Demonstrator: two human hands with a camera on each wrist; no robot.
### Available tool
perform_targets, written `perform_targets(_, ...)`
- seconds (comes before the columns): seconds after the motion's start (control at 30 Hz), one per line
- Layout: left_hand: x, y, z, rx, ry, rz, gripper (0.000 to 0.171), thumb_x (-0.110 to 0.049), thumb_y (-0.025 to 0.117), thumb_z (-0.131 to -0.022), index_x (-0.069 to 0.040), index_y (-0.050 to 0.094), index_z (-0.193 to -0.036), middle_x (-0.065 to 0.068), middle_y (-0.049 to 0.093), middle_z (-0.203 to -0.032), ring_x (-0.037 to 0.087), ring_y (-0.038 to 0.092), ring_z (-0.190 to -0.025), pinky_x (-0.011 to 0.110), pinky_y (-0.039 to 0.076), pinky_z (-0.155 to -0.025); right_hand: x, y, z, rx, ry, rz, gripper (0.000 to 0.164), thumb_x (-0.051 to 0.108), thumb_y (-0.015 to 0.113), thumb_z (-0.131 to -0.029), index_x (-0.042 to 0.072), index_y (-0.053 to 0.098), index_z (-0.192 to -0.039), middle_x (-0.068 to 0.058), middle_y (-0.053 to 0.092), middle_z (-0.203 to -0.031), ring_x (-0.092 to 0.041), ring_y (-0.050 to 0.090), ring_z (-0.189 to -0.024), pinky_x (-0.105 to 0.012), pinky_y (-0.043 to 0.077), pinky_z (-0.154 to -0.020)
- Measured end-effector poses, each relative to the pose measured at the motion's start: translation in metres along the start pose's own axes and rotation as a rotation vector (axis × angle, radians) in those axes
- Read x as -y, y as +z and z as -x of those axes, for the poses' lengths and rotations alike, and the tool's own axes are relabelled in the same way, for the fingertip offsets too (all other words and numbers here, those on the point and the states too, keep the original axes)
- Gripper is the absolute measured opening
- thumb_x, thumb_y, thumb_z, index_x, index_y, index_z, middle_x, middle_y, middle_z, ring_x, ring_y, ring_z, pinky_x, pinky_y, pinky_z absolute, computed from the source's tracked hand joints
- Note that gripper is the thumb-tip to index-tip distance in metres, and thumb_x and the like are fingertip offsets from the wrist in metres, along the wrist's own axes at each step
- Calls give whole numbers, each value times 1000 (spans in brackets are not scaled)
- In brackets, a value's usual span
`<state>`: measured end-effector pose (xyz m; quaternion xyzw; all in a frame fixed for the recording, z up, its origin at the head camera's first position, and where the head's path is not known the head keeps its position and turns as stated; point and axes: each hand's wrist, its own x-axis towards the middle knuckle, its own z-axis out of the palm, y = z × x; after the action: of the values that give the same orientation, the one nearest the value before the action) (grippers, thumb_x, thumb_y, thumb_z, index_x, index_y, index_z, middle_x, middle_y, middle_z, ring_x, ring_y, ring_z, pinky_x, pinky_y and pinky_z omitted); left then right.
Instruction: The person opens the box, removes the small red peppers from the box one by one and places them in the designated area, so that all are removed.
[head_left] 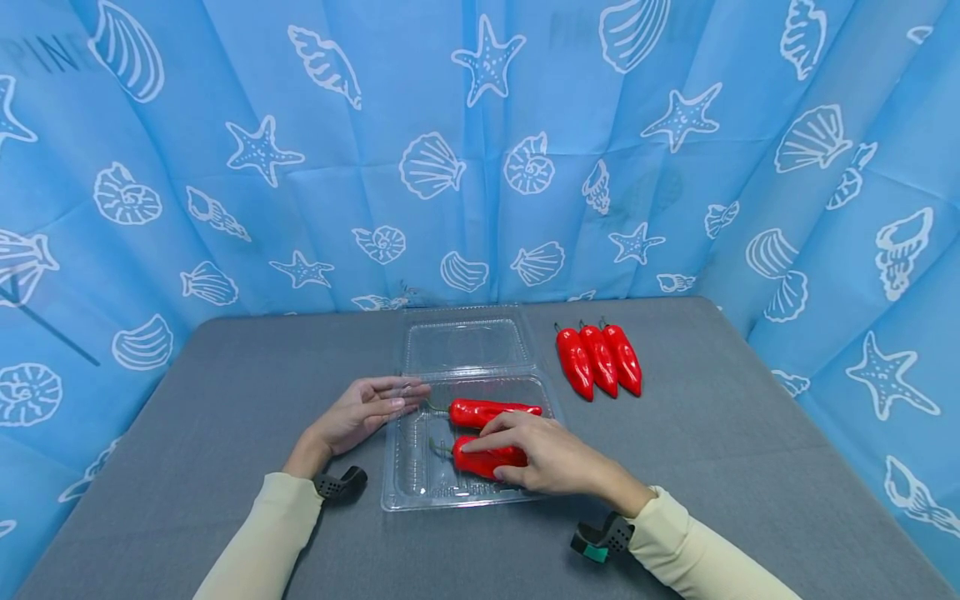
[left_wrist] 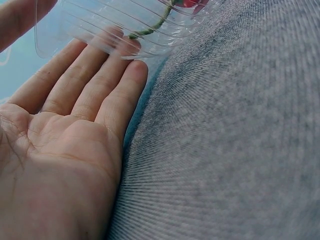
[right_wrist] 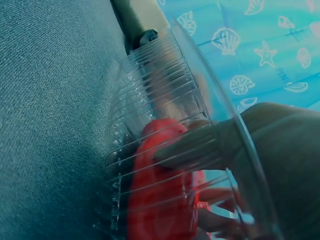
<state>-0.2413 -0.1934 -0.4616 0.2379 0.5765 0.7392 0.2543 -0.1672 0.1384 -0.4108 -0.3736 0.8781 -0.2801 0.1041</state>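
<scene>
Clear plastic clamshell box (head_left: 420,487) lies open on the grey table (head_left: 225,392), lid (head_left: 465,343) folded back toward the curtain (head_left: 480,150). Two red peppers are in the tray: one (head_left: 491,410) lying free at the far side, the other (head_left: 487,461) under the right hand (head_left: 551,454), whose fingers curl over it and hold it against the tray floor. Left hand (head_left: 363,410) has flat, relaxed fingers resting against the tray's left wall; it grips nothing. Three more peppers (head_left: 600,358) lie side by side on the table, right of the lid, well apart from both hands.

Risks, judged: the tray is thin and light, and the left hand only braces one wall. A sideways push from the held pepper could slide or tip the tray. The peppers look glossy, so the grip may slip. The two stems in the tray lie close together; crowding could nudge the free pepper against the wall.
</scene>
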Motion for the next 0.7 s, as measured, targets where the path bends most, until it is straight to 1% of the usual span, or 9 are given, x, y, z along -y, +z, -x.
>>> perform_targets(0.2,-1,1,1,-4,-2,-4,52,3,54,-100,11,39,-149,25,50,-148,25,51,-137,36,41,-112,0,0,-1,24,10,26,43,16,77,-89,32,72,-129,4,62,-131,-17,54,-118,-47,51,-96)
perform_targets(0.37,0,1,0,-1,-5,6,51,2,54,-100,10,39,-149,24,50,-149,26,50,-137,37,41,-113,0,0,0,38,10,31,42,18,76,-90,33,72,-129,2,62,-133,-17,55,-118,-48,51,-97)
perform_targets(0.5,0,0,0,4,0,4,51,2,54,-101,11,39,-149,24,49,-149,27,50,-138,37,41,-113,0,0,0,32,6,35,41,20,76,-91,32,71,-129,2,63,-133,-17,56,-119,-47,52,-97)
perform_targets(0.7,1,-1,0,5,3,4,51,2,53,-101,11,39,-149,24,49,-149,27,49,-138,38,40,-113,0,1,-1,13,14,33,39,21,76,-90,31,73,-127,4,64,-129,-16,57,-114,-45,53,-94)
